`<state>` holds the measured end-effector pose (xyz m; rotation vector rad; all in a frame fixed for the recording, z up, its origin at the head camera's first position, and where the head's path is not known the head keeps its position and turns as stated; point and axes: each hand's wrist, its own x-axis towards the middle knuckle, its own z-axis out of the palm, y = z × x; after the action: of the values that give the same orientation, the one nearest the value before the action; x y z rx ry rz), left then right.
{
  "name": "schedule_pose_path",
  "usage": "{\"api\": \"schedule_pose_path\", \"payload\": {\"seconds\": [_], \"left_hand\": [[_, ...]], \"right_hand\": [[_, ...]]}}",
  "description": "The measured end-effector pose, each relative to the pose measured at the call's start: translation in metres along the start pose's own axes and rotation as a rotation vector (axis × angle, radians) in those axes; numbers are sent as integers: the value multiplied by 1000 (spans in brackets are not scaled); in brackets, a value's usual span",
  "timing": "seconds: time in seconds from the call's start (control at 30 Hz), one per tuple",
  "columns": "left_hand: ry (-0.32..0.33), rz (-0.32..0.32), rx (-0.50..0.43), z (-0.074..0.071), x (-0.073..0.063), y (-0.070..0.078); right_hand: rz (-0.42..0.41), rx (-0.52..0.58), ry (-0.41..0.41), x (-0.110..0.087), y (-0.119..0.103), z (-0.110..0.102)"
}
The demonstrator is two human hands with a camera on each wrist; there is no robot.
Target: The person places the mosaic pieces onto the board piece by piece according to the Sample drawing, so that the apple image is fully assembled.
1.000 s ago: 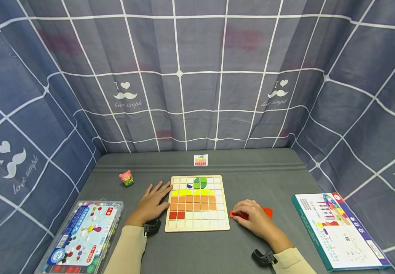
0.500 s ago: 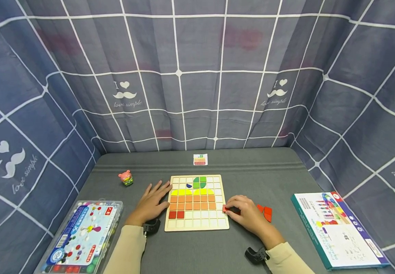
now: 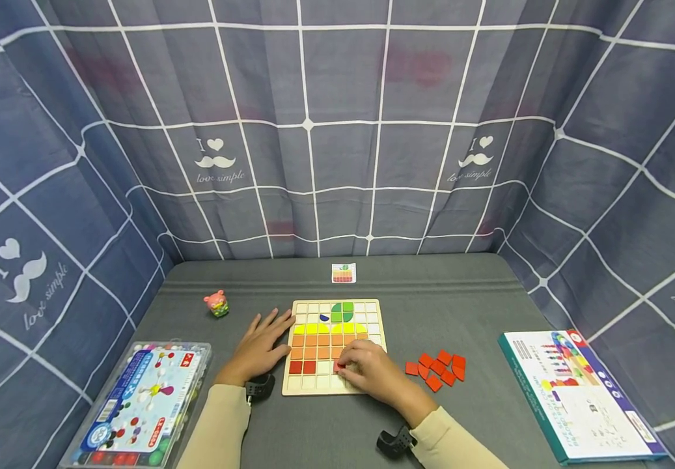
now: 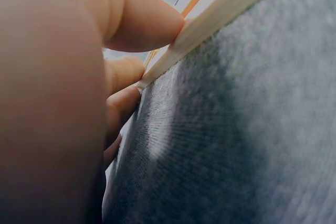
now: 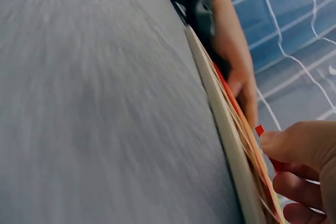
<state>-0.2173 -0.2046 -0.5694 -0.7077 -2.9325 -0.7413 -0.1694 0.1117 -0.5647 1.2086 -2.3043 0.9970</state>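
Note:
A square wooden grid board (image 3: pixel 317 389) lies on the table. Green, yellow and orange pieces fill its upper and middle cells, plus a dark blue one; two red tiles (image 3: pixel 302 367) sit at the left of the row below. Along the board's left edge rests my left hand (image 3: pixel 259 348), fingers spread and thumb and fingertips touching the rim, as the left wrist view confirms. My right hand (image 3: pixel 372 372) is over the board's lower right part, pinching a red tile (image 5: pixel 260 130) between thumb and fingers. That hand hides several cells beneath it.
Several loose red tiles (image 3: pixel 433 383) lie right of the board. Behind it is a small picture card (image 3: pixel 344 273), with a pink pig figurine (image 3: pixel 217 304) to the left. A clear plastic case (image 3: pixel 138 404) stands front left, a flat box (image 3: pixel 583 397) at right.
My right hand has moved left from the loose red tiles onto the board, carrying a red tile. My left hand has stayed at the board's edge.

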Motion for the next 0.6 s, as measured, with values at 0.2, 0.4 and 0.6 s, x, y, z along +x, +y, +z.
{"api": "schedule_pose_path", "payload": {"seconds": [0.2, 0.4, 0.6], "left_hand": [[-9, 2, 4, -2, 1, 1], [-4, 6, 15, -1, 1, 0], [-1, 5, 9, 0, 1, 0]], "right_hand": [[-6, -87, -33, 12, -7, 19], [15, -144, -26, 21, -11, 26], [32, -136, -74, 22, -13, 27]]}}
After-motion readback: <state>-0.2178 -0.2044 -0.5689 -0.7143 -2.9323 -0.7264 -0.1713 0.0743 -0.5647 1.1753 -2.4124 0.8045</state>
